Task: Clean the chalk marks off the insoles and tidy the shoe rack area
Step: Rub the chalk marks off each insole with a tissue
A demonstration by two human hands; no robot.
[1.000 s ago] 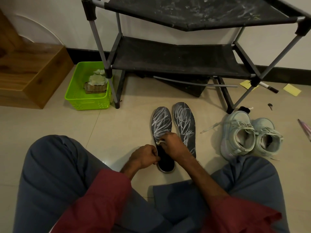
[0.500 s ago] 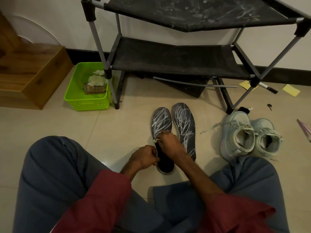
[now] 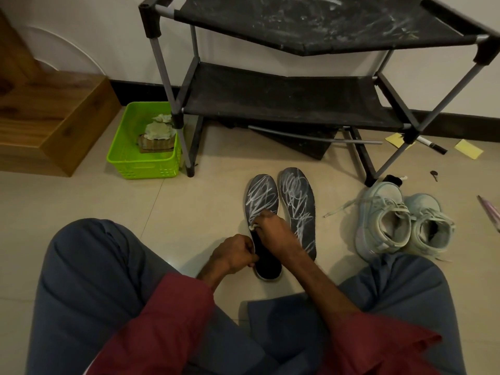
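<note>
On the pale tiled floor (image 3: 189, 207) before the black shoe rack (image 3: 284, 104), I see two chalk-scribbled insoles (image 3: 299, 201) lying side by side. My right hand (image 3: 273, 231) grips a white wad (image 3: 253, 227) against the one nearer the green basket (image 3: 140, 165); my left hand (image 3: 235, 253) pinches that insole's edge.

Two insoles (image 3: 262, 197), two shoes (image 3: 384, 223), one basket (image 3: 143, 165).

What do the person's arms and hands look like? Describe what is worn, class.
Loose dark red left sleeve and right sleeve end short of the wrists. Forearms, left hand and right hand are bare: no gloves or watch.
</note>
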